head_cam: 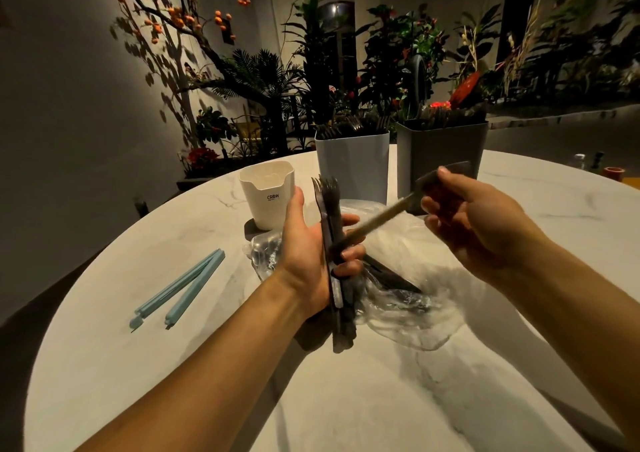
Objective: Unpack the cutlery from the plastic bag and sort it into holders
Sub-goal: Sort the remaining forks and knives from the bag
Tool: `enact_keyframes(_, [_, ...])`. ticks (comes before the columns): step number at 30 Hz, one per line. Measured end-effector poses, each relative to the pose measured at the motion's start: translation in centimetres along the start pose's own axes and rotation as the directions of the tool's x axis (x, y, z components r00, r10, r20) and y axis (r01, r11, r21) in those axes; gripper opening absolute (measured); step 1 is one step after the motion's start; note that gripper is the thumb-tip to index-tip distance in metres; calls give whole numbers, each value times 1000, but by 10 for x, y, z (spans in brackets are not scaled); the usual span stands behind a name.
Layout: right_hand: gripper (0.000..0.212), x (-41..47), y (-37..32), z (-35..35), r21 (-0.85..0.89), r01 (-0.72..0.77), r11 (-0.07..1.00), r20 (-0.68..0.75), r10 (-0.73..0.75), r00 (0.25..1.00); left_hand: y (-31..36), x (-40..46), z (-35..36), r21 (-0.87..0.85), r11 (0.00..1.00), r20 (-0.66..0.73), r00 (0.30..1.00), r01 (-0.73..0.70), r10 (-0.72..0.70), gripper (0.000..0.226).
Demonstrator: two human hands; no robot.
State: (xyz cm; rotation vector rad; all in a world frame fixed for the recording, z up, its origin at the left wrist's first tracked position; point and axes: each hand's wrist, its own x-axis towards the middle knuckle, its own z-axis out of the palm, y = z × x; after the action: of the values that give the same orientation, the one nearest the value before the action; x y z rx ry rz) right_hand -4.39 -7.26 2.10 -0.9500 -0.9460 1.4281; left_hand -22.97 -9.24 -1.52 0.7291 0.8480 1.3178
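Note:
My left hand (311, 244) grips a bundle of dark forks (332, 209), tines pointing up, above the clear plastic bag (408, 299) on the table. My right hand (474, 216) holds a blurred piece of cutlery with a tan handle (381, 218) by its dark upper end; its lower end reaches to the fingers of my left hand. More dark cutlery (391, 278) lies in the bag. Three holders stand behind: a cream cup (268, 206), a pale blue holder (353, 167) with forks in it, and a grey holder (440, 154) with dark cutlery.
A light blue bag clip (180, 289) lies open on the left of the round marble table (173, 365). A second small clear packet (263, 254) lies by the cream cup. Small bottles (588, 162) stand at the far right edge. Plants fill the background.

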Motion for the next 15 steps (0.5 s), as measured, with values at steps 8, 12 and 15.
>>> enact_keyframes(8, [14,-4,22,15,-235,210,949,201,-164,966,-4,-7,12,217,975,188,978,53,-95,71])
enact_keyframes(12, [11,-3,27,17,-319,306,897,211,-248,946,-7,-13,19,347,938,173,983,-10,-53,53])
enact_keyframes(15, [10,2,31,14,-385,363,848,152,-330,932,-12,-15,21,482,874,95,995,-64,20,47])
